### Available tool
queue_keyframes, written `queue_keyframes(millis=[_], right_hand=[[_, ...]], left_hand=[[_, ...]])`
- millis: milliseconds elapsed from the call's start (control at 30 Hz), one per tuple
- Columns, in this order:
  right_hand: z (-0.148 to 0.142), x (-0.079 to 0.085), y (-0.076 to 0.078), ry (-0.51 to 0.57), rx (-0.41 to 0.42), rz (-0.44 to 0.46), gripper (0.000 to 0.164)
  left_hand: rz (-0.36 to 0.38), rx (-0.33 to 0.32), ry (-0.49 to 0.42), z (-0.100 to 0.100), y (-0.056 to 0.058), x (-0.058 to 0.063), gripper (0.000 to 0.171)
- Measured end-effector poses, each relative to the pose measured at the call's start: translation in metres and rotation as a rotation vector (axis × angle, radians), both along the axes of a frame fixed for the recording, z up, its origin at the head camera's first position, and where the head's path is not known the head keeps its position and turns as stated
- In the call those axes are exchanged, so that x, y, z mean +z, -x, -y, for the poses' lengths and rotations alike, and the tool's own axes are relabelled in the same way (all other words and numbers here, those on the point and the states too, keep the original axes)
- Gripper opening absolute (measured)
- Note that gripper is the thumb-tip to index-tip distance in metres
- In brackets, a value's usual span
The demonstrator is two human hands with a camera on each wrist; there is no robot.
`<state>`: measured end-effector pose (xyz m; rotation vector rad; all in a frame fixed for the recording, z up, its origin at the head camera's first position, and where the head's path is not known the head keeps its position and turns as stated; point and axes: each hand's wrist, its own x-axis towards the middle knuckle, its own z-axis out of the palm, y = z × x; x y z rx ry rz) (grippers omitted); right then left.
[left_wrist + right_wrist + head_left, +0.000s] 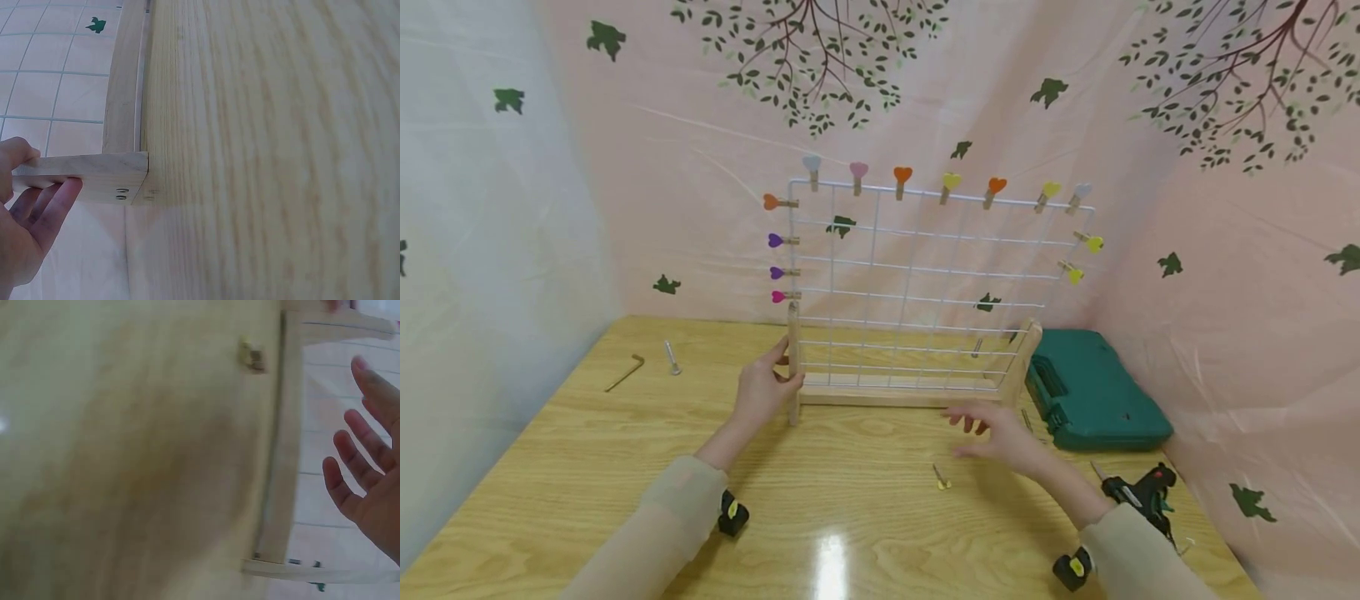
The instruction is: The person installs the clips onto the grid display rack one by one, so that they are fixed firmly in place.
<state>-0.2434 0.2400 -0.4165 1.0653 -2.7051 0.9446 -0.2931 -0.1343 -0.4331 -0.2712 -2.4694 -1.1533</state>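
A white wire grid (pixel 891 275) stands upright in a wooden stand (pixel 880 401), with small heart-topped clothespins (pixel 902 183) clipped along its top and both sides. My left hand (pixel 763 387) holds the stand's left upright (pixel 81 165) between thumb and fingers. Fingers spread and holding nothing, my right hand (pixel 1000 437) hovers before the right part of the stand's base. On the table in front of the stand, near that hand, lies a loose clothespin with a yellow heart (pixel 943 483); it appears blurred in the right wrist view.
A green tool case (pixel 1105 392) lies right of the stand, with a black glue gun (pixel 1142 496) in front of it. Toward the back left of the wooden table (pixel 587 500) are a hex key (pixel 625 373) and a bolt (pixel 672 358). Printed cloth hangs behind.
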Motion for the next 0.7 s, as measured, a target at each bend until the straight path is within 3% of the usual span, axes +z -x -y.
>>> queue_keyframes(millis=[200,400,567,700], right_hand=[[0.001,-0.023,-0.005,-0.108,0.154,0.172,0.045],[0.004,-0.033,-0.01,-0.119,0.267,0.227,0.037],[0.006,-0.038,-0.01,-0.137,0.262,0.231,0.029],[0.007,-0.039,-0.009,-0.156,0.192,0.275,0.027]], left_hand=[[-0.013,-0.006,-0.006,0.0,0.0,0.002,0.062],[-0.012,-0.009,-0.004,0.0,0.001,0.002,0.063],[-0.002,-0.014,-0.01,0.0,0.001,0.002,0.063],[-0.001,-0.015,-0.018,0.0,-0.001,0.003,0.063]])
